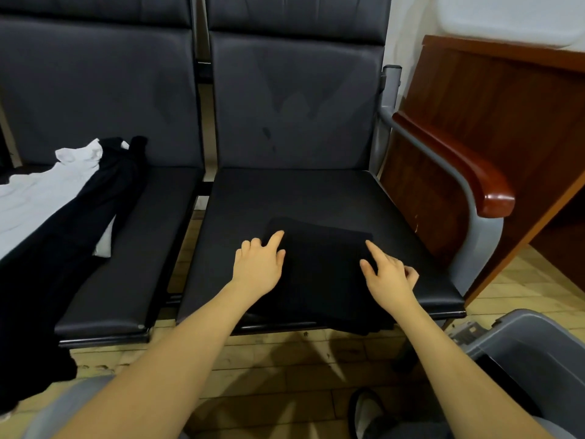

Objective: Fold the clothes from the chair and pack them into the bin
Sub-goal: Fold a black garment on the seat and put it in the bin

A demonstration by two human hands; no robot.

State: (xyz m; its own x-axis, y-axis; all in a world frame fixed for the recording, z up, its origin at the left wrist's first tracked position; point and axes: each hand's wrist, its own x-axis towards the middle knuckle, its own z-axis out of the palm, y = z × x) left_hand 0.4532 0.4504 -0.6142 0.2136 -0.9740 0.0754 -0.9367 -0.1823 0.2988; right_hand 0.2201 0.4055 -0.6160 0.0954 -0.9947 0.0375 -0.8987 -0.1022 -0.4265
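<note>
Partly done — the folded black cloth garment (pixel 319 274) lies on the right chair seat, left hand (pixel 258 264) and right hand (pixel 387 277) resting on it, grip loose; black-and-white clothes (pixel 63 198) wait unfolded, grey plastic bin (pixel 535 350) unpacked.

One view only, from a camera on the person's head, looking forward and steeply down. It sits close — both forearms reach in from the bottom edge toward the front edge of the right-hand seat (pixel 332 198). The wide lens bends the chair backs at the top, and the bin (pixel 535 340) cuts into the bottom right corner.
</note>
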